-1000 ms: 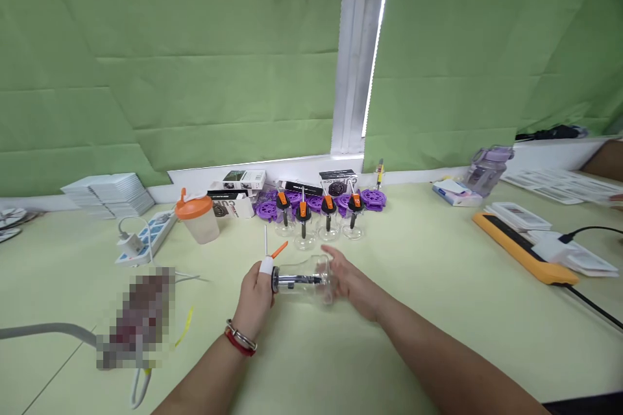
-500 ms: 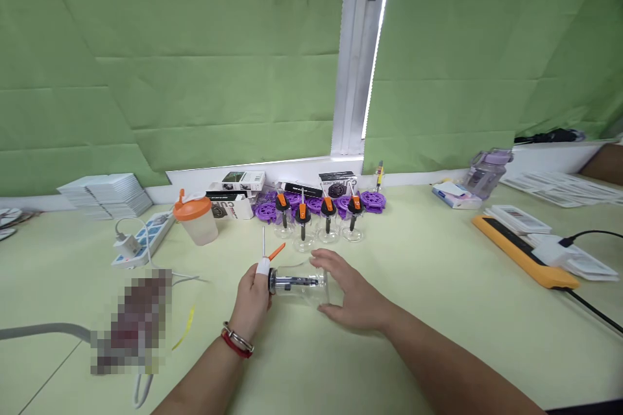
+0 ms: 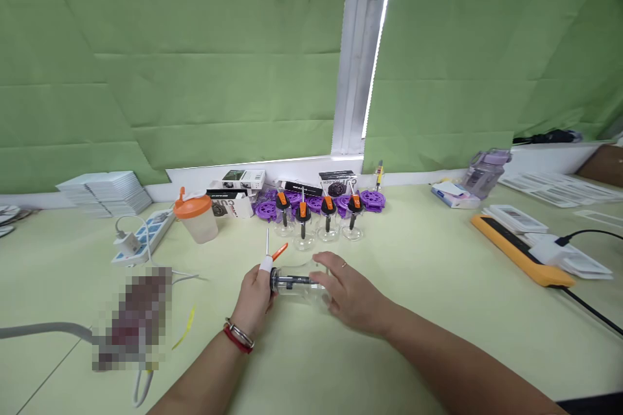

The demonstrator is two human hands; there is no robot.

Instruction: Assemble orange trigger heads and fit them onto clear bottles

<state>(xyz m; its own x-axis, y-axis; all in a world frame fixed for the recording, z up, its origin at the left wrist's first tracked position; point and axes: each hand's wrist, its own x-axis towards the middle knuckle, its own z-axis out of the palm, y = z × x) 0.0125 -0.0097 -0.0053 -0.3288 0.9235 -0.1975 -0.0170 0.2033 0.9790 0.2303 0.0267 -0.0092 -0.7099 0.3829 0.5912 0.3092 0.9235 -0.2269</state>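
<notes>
A clear oil dispenser bottle [image 3: 302,271] lies on its side in the air between my hands, base to the right. My left hand [image 3: 254,295] is closed around its black cap end, thumb wrapped in white. An orange lever [image 3: 280,251] and a thin pale spout [image 3: 267,241] stick out there. My right hand [image 3: 353,295] wraps around the wide base, fingers over the glass. A dark tube shows inside the bottle. Just beyond, several similar bottles [image 3: 304,233] with black and orange tops stand upright.
Behind the bottles lie purple plastic parts [image 3: 267,210] and cardboard boxes [image 3: 233,204]. An orange-lidded cup [image 3: 199,224] and a white power strip [image 3: 154,237] stand to the left. On the right are an orange power strip [image 3: 520,253], white cards [image 3: 518,218] and a purple bottle [image 3: 484,172].
My right hand's fingers have closed further around the bottle's base and rolled over its near side. The left hand keeps its hold on the cap end, shifted slightly right.
</notes>
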